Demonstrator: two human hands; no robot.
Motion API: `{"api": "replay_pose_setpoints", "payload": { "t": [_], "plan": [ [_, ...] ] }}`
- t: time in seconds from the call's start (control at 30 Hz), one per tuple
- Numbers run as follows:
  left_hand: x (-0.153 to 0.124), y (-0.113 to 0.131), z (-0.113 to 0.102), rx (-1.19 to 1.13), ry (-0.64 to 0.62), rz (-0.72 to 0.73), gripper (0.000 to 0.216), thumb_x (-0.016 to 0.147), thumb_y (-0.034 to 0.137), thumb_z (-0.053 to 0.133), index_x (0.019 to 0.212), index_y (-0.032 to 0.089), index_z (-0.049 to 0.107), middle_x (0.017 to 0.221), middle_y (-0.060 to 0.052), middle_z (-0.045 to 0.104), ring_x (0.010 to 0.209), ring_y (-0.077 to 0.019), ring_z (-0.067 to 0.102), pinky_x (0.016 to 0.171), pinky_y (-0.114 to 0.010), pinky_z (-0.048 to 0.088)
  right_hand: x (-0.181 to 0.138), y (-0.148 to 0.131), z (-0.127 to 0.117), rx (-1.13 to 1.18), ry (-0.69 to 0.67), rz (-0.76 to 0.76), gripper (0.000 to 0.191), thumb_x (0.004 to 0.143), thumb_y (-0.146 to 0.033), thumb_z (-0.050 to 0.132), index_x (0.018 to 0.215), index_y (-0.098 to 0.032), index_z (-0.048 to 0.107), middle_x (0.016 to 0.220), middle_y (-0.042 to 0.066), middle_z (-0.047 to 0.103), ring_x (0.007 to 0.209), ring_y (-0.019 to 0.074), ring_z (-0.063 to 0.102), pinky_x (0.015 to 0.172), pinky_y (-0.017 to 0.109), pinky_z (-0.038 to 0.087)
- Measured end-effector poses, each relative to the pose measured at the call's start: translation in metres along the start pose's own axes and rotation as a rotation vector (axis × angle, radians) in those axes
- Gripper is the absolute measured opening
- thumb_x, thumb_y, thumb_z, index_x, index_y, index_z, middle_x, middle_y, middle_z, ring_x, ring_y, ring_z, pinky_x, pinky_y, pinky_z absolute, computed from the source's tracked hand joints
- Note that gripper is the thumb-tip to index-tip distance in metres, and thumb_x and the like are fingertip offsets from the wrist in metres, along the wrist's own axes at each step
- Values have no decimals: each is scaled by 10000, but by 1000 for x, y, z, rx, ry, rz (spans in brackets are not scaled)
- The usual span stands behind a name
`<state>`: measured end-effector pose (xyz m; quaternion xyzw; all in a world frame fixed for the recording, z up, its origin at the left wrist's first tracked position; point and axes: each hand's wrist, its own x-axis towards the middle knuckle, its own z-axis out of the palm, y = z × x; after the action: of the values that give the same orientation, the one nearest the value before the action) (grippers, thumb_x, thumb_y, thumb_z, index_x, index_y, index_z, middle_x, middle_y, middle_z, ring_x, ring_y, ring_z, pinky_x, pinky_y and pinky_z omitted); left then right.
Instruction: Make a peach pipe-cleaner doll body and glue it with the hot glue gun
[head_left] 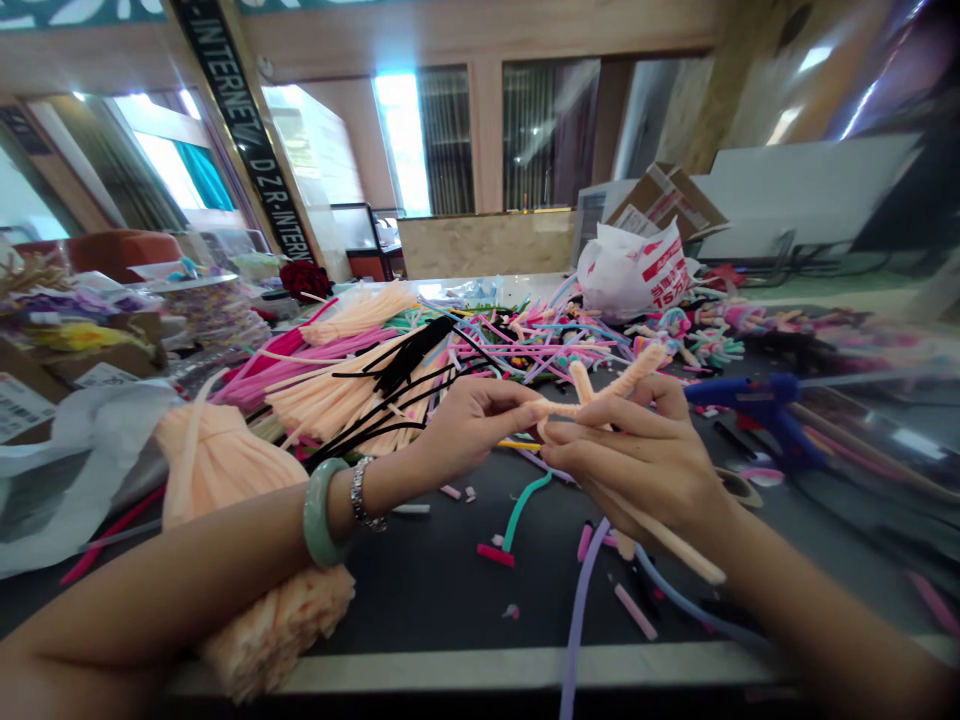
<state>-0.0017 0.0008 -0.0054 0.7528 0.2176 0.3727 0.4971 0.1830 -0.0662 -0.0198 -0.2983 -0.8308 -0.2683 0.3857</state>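
Note:
My left hand (484, 418), with a green bangle (324, 512) and a silver bracelet at its wrist, pinches one end of a peach pipe cleaner (626, 375) bent into a branching shape. Around the same pipe cleaner my right hand (645, 455) is closed, its fingers wrapped over the middle. Two fuzzy ends stick up above the right fingers, and a long straight length comes out below the palm. A small loop shows between the two hands. Part of the twisted shape is hidden behind the right fingers. Both hands are raised above the dark table (442, 610).
Under my left forearm lies a thick bundle of peach pipe cleaners (232, 455). Black pipe cleaners (412, 355) rest on another peach bunch. A blue glue gun (750, 395) lies right of my right hand. Behind are a coloured pipe cleaner pile (525, 335) and a white plastic bag (622, 270).

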Motion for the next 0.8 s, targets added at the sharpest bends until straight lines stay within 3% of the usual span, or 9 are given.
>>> {"api": "replay_pose_setpoints", "payload": {
  "t": [0.17, 0.33, 0.47, 0.6, 0.8],
  "plan": [
    [1, 1, 1, -93, -42, -71, 186, 778, 272, 663, 854, 112, 722, 792, -61, 725, 728, -132, 653, 644, -203, 490, -1, 1, 0, 4, 11, -23, 122, 874, -145, 579, 930, -249, 607, 925, -41, 734, 851, 130, 627, 792, 356, 356],
    [0, 0, 0, -88, -50, -50, 174, 791, 253, 648, 872, 118, 722, 831, -58, 725, 765, -125, 654, 695, -204, 495, 1, -1, -4, 0, 30, 22, 124, 881, -156, 562, 881, -261, 627, 901, -20, 712, 842, 140, 611, 764, 336, 397],
    [0, 1, 0, -34, -27, -27, 157, 794, 240, 641, 836, 107, 714, 775, -45, 708, 708, -110, 636, 651, -189, 484, 5, -1, -9, 15, -49, -27, 130, 912, -174, 517, 926, -239, 629, 922, -1, 721, 843, 149, 609, 775, 355, 393],
    [-1, 1, 0, 64, -21, 37, 164, 810, 250, 623, 803, 111, 709, 735, -37, 693, 670, -98, 616, 627, -178, 474, 7, -3, -14, -41, 22, -43, 138, 906, -150, 519, 950, -229, 622, 868, -7, 738, 779, 145, 597, 716, 342, 380],
    [-4, -1, 0, 178, -6, 66, 219, 830, 303, 597, 844, 119, 715, 749, -56, 699, 688, -128, 635, 644, -208, 501, 14, -12, -26, -195, -7, -112, 199, 910, -96, 481, 989, -199, 633, 820, -10, 725, 719, 139, 562, 625, 341, 347]
  ]
}}
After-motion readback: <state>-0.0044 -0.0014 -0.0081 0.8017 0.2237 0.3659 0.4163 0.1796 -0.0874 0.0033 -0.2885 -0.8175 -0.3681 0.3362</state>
